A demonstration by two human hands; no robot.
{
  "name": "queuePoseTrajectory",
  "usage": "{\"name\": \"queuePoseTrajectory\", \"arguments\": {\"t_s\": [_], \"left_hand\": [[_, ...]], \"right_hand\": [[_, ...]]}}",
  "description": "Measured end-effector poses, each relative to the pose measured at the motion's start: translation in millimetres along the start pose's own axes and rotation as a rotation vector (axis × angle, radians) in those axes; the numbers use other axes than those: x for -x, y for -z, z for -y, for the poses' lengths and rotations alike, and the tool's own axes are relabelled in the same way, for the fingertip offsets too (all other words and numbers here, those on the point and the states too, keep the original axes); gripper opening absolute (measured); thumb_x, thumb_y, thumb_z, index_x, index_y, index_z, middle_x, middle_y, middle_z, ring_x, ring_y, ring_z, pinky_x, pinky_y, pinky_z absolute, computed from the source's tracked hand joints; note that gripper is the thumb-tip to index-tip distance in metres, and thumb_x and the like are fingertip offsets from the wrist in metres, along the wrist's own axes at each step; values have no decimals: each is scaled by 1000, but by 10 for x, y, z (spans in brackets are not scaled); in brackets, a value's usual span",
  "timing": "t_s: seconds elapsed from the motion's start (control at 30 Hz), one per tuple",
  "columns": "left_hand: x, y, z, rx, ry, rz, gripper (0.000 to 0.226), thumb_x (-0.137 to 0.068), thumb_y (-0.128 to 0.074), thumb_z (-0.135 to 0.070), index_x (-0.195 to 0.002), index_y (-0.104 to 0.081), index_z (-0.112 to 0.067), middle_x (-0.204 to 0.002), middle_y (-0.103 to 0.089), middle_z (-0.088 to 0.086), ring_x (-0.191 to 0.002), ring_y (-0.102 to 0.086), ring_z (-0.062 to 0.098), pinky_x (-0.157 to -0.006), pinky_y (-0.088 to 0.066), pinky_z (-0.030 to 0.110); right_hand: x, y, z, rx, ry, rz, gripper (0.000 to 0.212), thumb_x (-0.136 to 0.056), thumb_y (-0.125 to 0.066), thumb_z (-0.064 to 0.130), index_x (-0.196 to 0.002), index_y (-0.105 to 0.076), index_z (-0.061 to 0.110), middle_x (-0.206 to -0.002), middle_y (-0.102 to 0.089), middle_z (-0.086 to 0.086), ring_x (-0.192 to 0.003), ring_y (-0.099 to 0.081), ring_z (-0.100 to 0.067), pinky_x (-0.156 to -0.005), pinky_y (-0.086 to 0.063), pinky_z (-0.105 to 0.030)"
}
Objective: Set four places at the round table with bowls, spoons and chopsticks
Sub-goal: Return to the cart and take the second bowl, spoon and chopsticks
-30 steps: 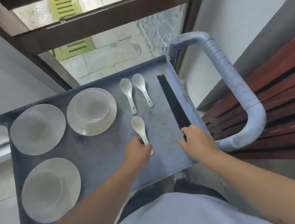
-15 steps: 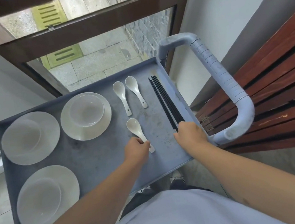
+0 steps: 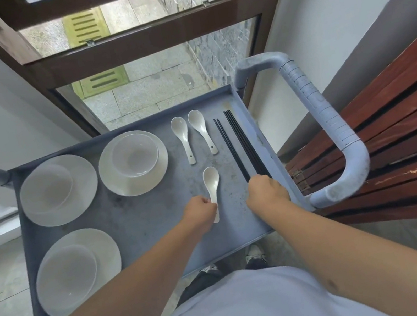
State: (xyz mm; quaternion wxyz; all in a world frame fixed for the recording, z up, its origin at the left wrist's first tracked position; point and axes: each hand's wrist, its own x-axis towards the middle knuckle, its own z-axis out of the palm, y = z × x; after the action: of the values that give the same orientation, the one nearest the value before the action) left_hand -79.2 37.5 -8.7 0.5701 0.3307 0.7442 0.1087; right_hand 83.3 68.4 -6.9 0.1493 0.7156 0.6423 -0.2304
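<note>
A glazed brown-framed door (image 3: 144, 44) fills the top of the frame, with grey paving beyond it, and a dark red slatted wooden bench (image 3: 390, 132) runs along the right side. In the middle stands a grey service cart tray (image 3: 141, 224) with a pale blue looped handle (image 3: 328, 121) at its right edge.

On the tray, three white ceramic bowls on white plates sit at the left: one at mid-left (image 3: 49, 188), one at centre (image 3: 133, 155), one at lower left (image 3: 67, 271). Two white ceramic spoons (image 3: 192, 135) lie side by side at upper centre. The left hand (image 3: 201, 210) pinches the handle of a third white spoon (image 3: 212, 184), fingers curled round it. The right hand (image 3: 266, 189) is closed over the near ends of a bundle of black chopsticks (image 3: 241, 144) lying along the tray's right wall; one pair lies slightly apart from the rest.

No round table is in view, so the settings cannot be checked. Three bowl sets and three spoons on the cart suggest one place may already be served, with three left to carry over and lay out.
</note>
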Motion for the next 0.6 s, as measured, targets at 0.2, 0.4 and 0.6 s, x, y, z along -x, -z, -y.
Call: {"name": "queuePoseTrajectory", "arguments": {"t_s": [0.2, 0.4, 0.6], "left_hand": [[101, -4, 44, 80, 9, 79, 16, -96, -47, -8, -81, -52, -5, -83, -51, 16, -63, -42, 25, -54, -32, 29], [164, -13, 69, 170, 4, 101, 23, -99, -46, -9, -77, -56, -9, -94, -63, 17, -75, -51, 26, -65, -41, 33], [271, -17, 25, 325, -20, 145, 21, -102, -44, -12, -85, -57, -12, -95, -67, 9, -81, -56, 20, -67, -47, 28]], "right_hand": [[-20, 10, 35, 90, 26, 33, 15, -83, -58, 5, -97, -58, 8, -92, -63, -10, -86, -62, -30, -72, -58, -42], [-40, 52, 55, -88, -61, 89, 18, -83, -57, 13, -68, -47, 13, -80, -55, -6, -71, -56, -25, -58, -49, -30], [139, 83, 3, -557, -166, 256, 5, -72, -51, 8, -69, -46, 8, -69, -54, -10, -57, -44, -23, -50, -31, -27]]}}
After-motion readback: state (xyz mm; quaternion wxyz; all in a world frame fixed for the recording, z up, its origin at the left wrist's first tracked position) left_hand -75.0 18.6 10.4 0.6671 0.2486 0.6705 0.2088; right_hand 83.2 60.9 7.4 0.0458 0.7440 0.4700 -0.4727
